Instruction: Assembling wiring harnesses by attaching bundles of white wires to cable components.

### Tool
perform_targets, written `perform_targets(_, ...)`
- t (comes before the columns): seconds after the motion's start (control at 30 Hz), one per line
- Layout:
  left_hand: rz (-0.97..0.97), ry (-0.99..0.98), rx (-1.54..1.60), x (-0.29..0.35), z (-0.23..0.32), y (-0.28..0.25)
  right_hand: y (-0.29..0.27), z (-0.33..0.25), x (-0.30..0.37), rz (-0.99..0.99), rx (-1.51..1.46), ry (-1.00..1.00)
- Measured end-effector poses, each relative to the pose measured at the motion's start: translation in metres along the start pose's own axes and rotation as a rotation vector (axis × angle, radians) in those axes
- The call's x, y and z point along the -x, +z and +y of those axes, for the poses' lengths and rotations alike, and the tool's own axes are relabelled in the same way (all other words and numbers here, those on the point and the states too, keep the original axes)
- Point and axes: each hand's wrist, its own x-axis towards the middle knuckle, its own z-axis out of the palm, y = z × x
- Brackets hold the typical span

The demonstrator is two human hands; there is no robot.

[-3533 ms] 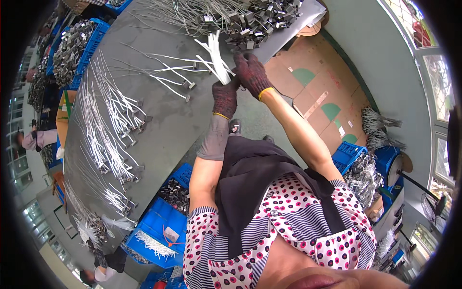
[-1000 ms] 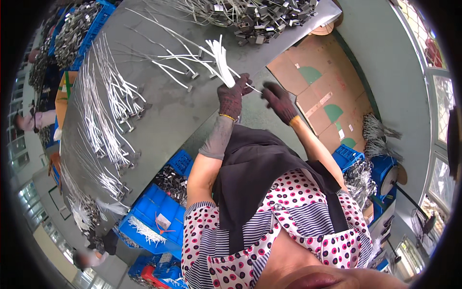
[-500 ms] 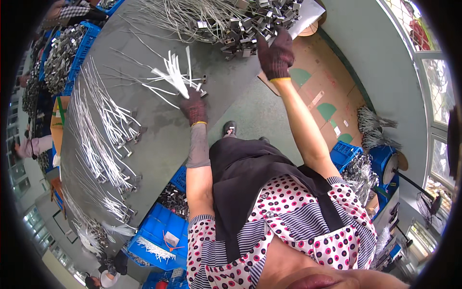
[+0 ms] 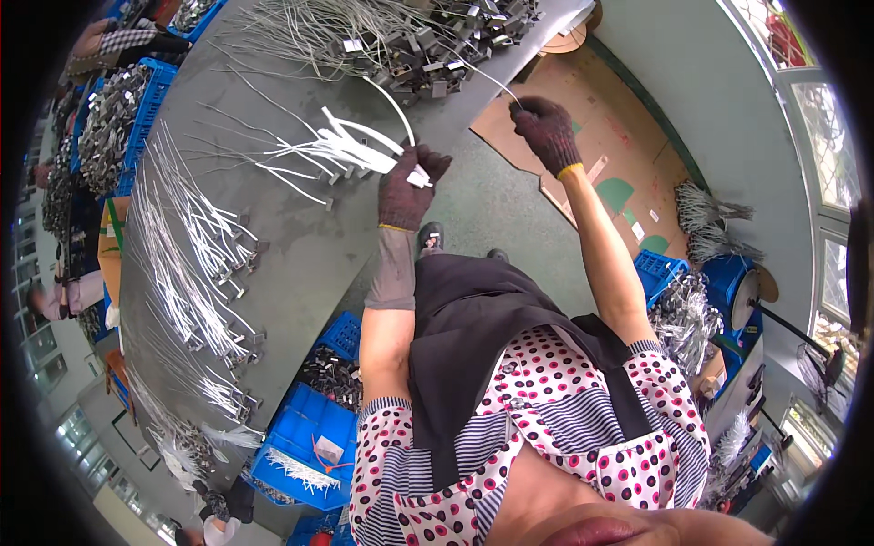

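My left hand [image 4: 410,191], in a dark knitted glove, is closed round a bunch of white sleeves [image 4: 360,150] above the grey table [image 4: 300,246]. One longer sleeve bends up out of the grip toward the pile. My right hand [image 4: 544,133], gloved alike, pinches the end of a thin light wire [image 4: 489,76] beyond the table's right edge. That wire stretches back to a heap of small metal-cased parts [image 4: 442,55] with wire leads at the far side. Beside my left hand lies a small fan of white-sleeved wired parts [image 4: 296,150].
More white-sleeved wired parts [image 4: 187,273] lie in rows on the table's left. Blue crates [image 4: 150,114] of parts stand beyond its left edge. A blue bin [image 4: 305,423] sits low beside my left arm. Flattened cardboard [image 4: 619,155] covers floor at right.
My left hand has moved right, lifting the white sleeves off the table. My right hand has come from the heap toward me and now draws out a wire.
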Motion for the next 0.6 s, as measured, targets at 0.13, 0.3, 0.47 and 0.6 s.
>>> perform_targets(0.13, -0.074, -0.103, -0.117, -0.004, -0.039, 0.021, -0.025, 0.044, 0.062, 0.188, 0.007, -0.358)
perform_targets(0.3, -0.228, -0.332, -0.362, -0.004, -0.086, 0.028, -0.053, 0.076, 0.165, 0.045, -0.169, -0.098)
perform_targets(0.47, -0.156, -0.290, -0.250, -0.004, -0.110, 0.052, -0.081, 0.165, 0.268, -0.150, -0.244, 0.291)
perform_targets(0.6, -0.151, -0.233, -0.278, 0.008, -0.096, 0.065, -0.094, 0.230, 0.340, -0.130, -0.145, 0.485)
